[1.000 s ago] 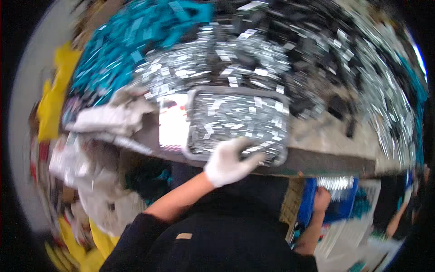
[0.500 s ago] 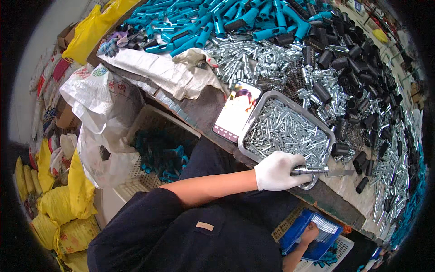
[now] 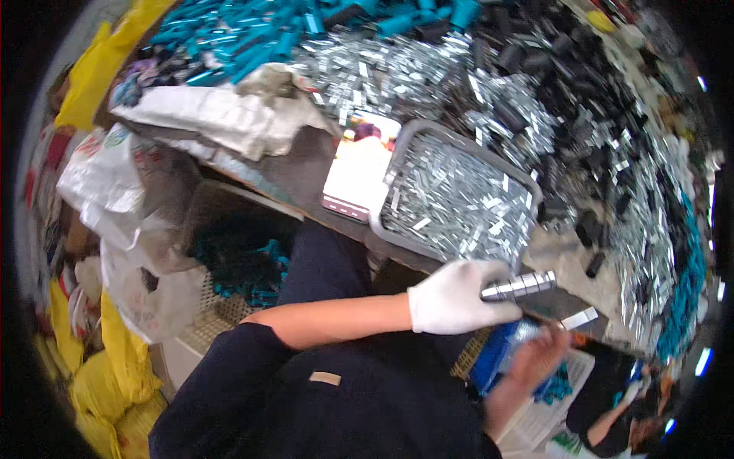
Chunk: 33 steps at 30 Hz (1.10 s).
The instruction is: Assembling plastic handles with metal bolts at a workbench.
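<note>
My left hand [image 3: 462,297], in a white glove, is closed around a shiny ribbed metal cylinder [image 3: 520,287] that points right. My bare right hand [image 3: 539,356] is raised just below and right of it, smeared by motion. At its fingertips is a short, flat, silver strip [image 3: 579,318], apparently pinched there. Beneath this hand is a blue box [image 3: 487,367], partly hidden. Beyond the left hand, a grey tray [image 3: 391,218] full of small silver pins sits at the bench edge.
A lit phone [image 3: 355,172] lies left of the tray. Heaped behind are teal tool housings [image 3: 256,42], metal parts [image 3: 382,65] and black sleeves [image 3: 562,84]. Teal pieces fill a crate [image 3: 222,306] below the bench. White bags [image 3: 115,183] hang left. Another person's arm [image 3: 608,421] shows lower right.
My right hand has risen from the blue box towards the left hand, with the silver strip at its fingers. The left hand still holds the metal cylinder, now tilted slightly upward. The view has shifted.
</note>
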Each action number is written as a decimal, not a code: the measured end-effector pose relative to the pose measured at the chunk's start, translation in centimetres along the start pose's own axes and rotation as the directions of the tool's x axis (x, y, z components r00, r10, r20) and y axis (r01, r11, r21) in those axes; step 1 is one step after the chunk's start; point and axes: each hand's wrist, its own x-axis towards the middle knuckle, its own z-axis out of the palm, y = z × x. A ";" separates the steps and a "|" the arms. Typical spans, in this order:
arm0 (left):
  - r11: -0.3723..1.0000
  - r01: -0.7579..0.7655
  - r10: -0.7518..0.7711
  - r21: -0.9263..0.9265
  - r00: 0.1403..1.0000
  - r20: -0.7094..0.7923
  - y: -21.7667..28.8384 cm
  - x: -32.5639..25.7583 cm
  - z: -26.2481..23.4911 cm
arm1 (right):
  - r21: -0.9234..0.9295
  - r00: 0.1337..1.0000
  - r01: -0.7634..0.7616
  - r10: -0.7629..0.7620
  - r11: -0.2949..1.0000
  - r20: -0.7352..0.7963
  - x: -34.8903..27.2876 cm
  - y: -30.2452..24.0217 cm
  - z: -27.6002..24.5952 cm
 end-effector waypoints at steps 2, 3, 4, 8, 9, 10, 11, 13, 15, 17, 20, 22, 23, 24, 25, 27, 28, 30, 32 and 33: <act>1.000 0.013 -0.013 0.008 1.000 0.001 0.4 -0.4 -0.5 | -0.125 0.998 -0.051 0.055 0.991 0.023 -0.4 4.8 5.5; 0.998 0.058 -0.058 0.013 0.998 -0.026 0.1 -0.8 -0.8 | -0.155 0.994 -0.085 0.095 0.984 0.060 -0.9 6.3 9.6; 0.995 0.099 -0.097 0.017 0.994 -0.058 -0.2 -1.3 -1.5 | -0.131 0.981 -0.108 0.126 0.985 0.144 -1.0 7.4 11.1; 0.992 0.116 -0.122 -0.056 0.988 -0.099 0.0 -2.4 -4.3 | -0.092 0.927 -0.243 0.259 0.966 0.273 -1.2 7.7 13.1; 0.977 0.161 -0.172 -0.137 0.982 -0.077 0.2 -2.8 -4.5 | -0.126 0.890 -0.271 0.298 0.954 0.344 -1.1 7.7 13.3; 0.955 0.204 -0.220 -0.217 0.974 -0.051 1.3 -3.1 -4.9 | -0.131 0.888 -0.270 0.299 0.954 0.350 -0.9 7.5 13.6; 0.955 0.199 -0.215 -0.221 0.975 -0.055 1.1 -3.2 -5.2 | -0.173 0.879 -0.247 0.296 0.953 0.375 -0.9 7.1 14.1; 0.864 0.322 -0.304 -0.388 0.947 0.107 0.5 -3.4 -5.7 | -0.219 0.867 -0.219 0.293 0.951 0.403 -0.5 6.6 14.7; 0.853 0.304 -0.285 -0.424 0.952 0.109 0.4 -3.4 -5.6 | -0.248 0.837 -0.214 0.308 0.945 0.451 0.1 6.1 15.0; 0.841 0.289 -0.266 -0.457 0.957 0.116 0.3 -3.2 -5.7 | -0.240 0.858 -0.217 0.302 0.946 0.415 0.3 5.8 16.3; 0.874 0.299 -0.296 -0.382 0.953 0.069 -0.1 -2.9 -5.7 | -0.356 0.897 -0.135 0.267 0.925 0.352 0.6 5.2 17.0; 0.998 0.026 -0.014 0.053 0.976 -0.219 -0.7 -2.7 -5.2 | -0.476 0.915 -0.050 0.232 0.878 0.332 0.9 5.1 16.9; 0.998 0.027 -0.015 0.052 0.975 -0.220 -0.5 -2.6 -5.2 | -0.511 0.920 -0.025 0.220 0.859 0.325 1.0 5.0 16.7; 0.997 0.044 -0.029 0.062 0.973 -0.229 0.0 -2.6 -5.3 | -0.545 0.924 0.000 0.209 0.838 0.320 1.1 5.0 16.6; 0.995 0.063 -0.044 0.073 0.971 -0.237 0.4 -2.6 -5.3 | -0.545 0.924 -0.002 0.210 0.839 0.320 1.2 5.0 16.5; 0.989 0.101 -0.078 0.112 0.979 -0.190 1.2 -2.5 -5.9 | -0.566 0.947 0.018 0.168 0.824 0.274 1.4 4.9 16.5; 0.979 0.132 -0.111 0.153 0.984 -0.138 1.3 -2.4 -6.2 | -0.564 0.948 0.018 0.166 0.825 0.272 1.9 4.4 16.1; 0.980 0.023 0.006 0.196 0.989 -0.145 0.1 -3.0 -7.1 | -0.471 0.983 0.180 -0.144 0.864 0.111 3.7 2.7 15.2; 0.985 0.131 -0.126 0.109 0.991 -0.049 0.4 -3.2 -8.2 | -0.448 0.972 0.235 -0.206 0.862 0.114 4.8 1.3 14.6; 0.982 0.087 -0.075 0.168 0.994 -0.078 0.1 -3.2 -8.2 | -0.427 0.956 0.294 -0.270 0.855 0.118 5.0 0.9 14.5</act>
